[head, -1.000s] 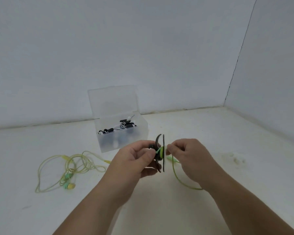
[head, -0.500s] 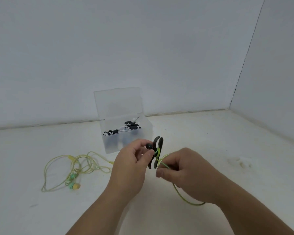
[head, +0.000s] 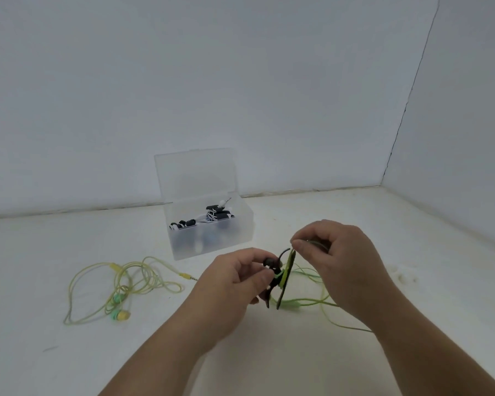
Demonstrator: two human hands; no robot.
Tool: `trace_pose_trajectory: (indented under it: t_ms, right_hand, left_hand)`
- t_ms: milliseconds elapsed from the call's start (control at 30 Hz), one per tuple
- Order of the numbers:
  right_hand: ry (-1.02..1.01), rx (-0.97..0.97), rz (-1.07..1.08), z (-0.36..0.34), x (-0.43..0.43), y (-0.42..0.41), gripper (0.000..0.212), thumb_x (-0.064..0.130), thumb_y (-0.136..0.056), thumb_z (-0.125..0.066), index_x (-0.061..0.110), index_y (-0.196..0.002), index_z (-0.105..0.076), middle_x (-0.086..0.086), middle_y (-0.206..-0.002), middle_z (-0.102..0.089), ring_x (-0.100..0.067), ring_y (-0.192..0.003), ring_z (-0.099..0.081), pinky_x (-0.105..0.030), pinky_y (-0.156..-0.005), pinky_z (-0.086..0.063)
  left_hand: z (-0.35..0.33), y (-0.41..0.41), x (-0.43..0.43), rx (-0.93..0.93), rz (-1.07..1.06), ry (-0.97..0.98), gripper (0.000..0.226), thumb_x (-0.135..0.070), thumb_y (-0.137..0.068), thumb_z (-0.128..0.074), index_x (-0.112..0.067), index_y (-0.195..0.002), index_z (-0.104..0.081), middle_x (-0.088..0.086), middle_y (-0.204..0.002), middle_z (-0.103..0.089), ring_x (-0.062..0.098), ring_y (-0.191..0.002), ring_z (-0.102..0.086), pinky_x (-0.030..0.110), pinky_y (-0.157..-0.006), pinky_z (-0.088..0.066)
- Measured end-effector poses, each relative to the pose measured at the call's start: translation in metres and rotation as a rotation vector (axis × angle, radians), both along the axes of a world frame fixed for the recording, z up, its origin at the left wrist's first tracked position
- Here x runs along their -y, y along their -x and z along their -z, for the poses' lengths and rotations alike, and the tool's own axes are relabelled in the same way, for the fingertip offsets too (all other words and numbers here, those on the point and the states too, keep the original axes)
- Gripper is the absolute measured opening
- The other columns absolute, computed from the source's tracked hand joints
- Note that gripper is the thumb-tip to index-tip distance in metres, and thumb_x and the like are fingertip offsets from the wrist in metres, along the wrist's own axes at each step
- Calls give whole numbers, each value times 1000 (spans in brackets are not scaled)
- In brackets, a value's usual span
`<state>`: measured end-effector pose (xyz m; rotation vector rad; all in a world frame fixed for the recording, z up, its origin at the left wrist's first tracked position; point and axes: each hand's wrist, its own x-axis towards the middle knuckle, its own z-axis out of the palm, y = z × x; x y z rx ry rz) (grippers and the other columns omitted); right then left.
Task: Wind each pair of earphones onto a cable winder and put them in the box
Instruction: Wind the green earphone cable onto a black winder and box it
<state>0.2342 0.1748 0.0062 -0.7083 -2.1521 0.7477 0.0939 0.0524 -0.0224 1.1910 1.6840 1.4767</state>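
Green cable (head: 312,302): thin cord of the earphones now being wound. Part is laid round the winder; the rest hangs in loose loops onto the tabletop (head: 283,361) under the right hand.
Cable winder (head: 286,275): dark, two-flapped piece, seen edge-on and held above the middle of the tabletop, between both hands.
Left hand (head: 235,284): curled round the winder's near flap. A dark earbud appears to be pinned by the thumb, though this is not certain.
Right hand (head: 337,261): closed in a fingertip pinch on the green cable at the winder's upper rim.
Box (head: 212,241): clear plastic with the lid raised, set toward the far edge. Wound black-and-white earphones (head: 215,215) are stored inside.
Yellow earphones (head: 120,284): unwound and tangled, laid toward the left edge, beside the box but apart from it.
Handling: the cable is judged light, limp and somewhat slick, so turns are likely to spring off if tension is lost. The winder flaps look bent and are judged soft.
Hold: the winder is best gripped at its centre or one flap, and the cable pinched close to the rim and kept taut.
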Motion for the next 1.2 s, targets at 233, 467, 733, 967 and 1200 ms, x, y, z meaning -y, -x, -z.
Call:
trace_pose_trajectory:
  t_ms: [233, 467, 733, 967, 1200]
  right_hand:
    - [215, 77, -95, 3, 3, 5, 27, 23, -95, -62, 25, -70, -70, 6, -50, -42, -8, -47, -34, -19, -48, -31]
    - [221, 368, -320, 12, 30, 18, 26, 30, -98, -54, 24, -80, -72, 6, -59, -49, -7, -56, -45, -27, -59, -38]
    - [302, 270, -405, -6, 36, 7, 20, 29, -92, -66, 17, -78, -74, 4, -54, -40, -14, -52, -34, -21, -50, -30]
    - [448, -21, -236, -18, 22, -6, 20, 18, -90, -68, 9, -73, -71, -7, -52, -45, -16, -40, -39, -25, -46, -33]
    - [230, -36, -44, -11, 4, -4, 23, 24, -95, -64, 15, -74, -72, 11, -42, -37, -5, -38, -32, -13, -44, -29]
  left_hand:
    - [-5, -5, 0, 451, 34, -221, 22, -18, -83, -61, -12, -100, -74, 11, -84, -71, 20, -69, -64, 27, -64, -54]
    - [-6, 6, -1, 436, -299, -255, 19, -13, -99, -55, -12, -112, -68, 6, -83, -74, 13, -71, -67, 25, -64, -51]
    - [2, 7, -4, 135, -414, -178, 15, -11, -94, -64, -23, -99, -72, -4, -72, -71, 13, -65, -64, 33, -64, -53]
    - [4, 2, -3, -267, -296, -79, 24, -12, -90, -68, -36, -88, -71, -13, -74, -69, 9, -65, -60, 12, -58, -42]
    - [1, -5, -3, -80, -52, -48, 25, -5, -94, -63, -28, -93, -73, -6, -77, -73, 11, -68, -64, 23, -65, -48]
